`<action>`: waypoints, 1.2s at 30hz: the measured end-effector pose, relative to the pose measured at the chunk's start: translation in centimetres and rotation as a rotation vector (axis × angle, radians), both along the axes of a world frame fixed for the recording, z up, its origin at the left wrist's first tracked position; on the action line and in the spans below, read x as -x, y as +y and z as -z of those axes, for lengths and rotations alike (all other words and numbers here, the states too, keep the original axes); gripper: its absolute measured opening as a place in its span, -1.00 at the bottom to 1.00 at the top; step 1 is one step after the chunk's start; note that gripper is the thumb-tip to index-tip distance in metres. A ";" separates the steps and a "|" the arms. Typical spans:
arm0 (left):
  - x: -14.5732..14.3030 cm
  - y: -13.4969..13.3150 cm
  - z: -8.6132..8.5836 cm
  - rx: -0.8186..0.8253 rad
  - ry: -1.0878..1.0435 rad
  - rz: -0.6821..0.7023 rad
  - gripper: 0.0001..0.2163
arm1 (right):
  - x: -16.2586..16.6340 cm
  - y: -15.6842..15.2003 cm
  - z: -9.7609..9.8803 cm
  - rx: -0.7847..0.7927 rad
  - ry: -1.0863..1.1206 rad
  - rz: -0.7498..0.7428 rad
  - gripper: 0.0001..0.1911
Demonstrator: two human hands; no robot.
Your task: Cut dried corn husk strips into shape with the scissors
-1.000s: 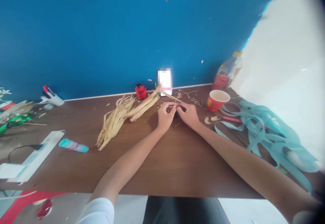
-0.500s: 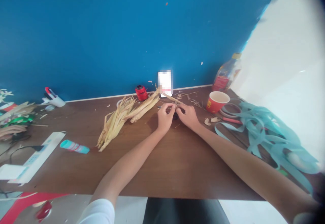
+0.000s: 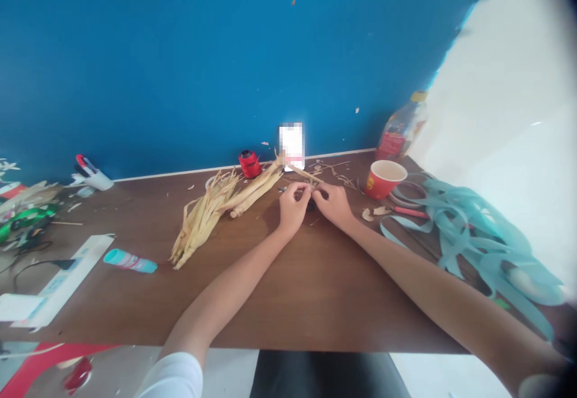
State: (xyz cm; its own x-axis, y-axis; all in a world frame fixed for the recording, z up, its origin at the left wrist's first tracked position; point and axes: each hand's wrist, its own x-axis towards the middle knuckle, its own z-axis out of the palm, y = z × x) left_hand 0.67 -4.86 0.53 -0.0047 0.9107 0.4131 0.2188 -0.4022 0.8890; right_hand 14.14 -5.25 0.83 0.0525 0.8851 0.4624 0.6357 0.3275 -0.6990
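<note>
My left hand [image 3: 294,207] and my right hand [image 3: 333,204] meet over the middle of the table, fingertips pinched close together. Whatever small piece is between them is mostly covered by the fingers, and I cannot make it out. Just beyond the fingertips a narrow dry strip [image 3: 306,174] slants down to the right; whether it is held cannot be told. A small dark object [image 3: 311,205] shows beneath the hands. Left of my left hand lie a slim bundle of dry corn husks [image 3: 256,192] and a looser, larger husk bundle [image 3: 204,220].
A bright phone [image 3: 292,145] leans on the blue wall beside a red roll [image 3: 249,164]. At right are a red paper cup [image 3: 382,180], a bottle [image 3: 401,130] and tangled teal ribbon [image 3: 469,229]. A glue stick [image 3: 130,261] and a power strip [image 3: 67,278] lie left.
Another person's hand at the far left edge has gone out of view. My own hands stay pinched together in nearly the same place. The view has shifted slightly.
</note>
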 end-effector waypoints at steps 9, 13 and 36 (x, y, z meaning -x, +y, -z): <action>0.0 0.0 -0.1 0.014 -0.006 0.002 -0.85 | 0.0 0.0 0.0 0.001 -0.019 -0.034 -0.72; 0.0 0.0 0.1 0.023 -0.012 0.008 -0.83 | 0.1 -0.1 0.1 -0.028 -0.069 -0.004 -0.72; 0.0 0.8 0.9 0.033 -0.008 0.051 -0.83 | 0.2 0.1 0.5 -0.064 -0.127 0.031 -0.71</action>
State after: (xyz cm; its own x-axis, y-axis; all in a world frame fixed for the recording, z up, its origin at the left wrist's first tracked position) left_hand 0.66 -4.02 -0.41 0.0390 0.9231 0.3827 0.1914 -0.3828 0.9038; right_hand 13.99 -5.12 0.28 0.0174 0.8526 0.5223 0.7283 0.3471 -0.5909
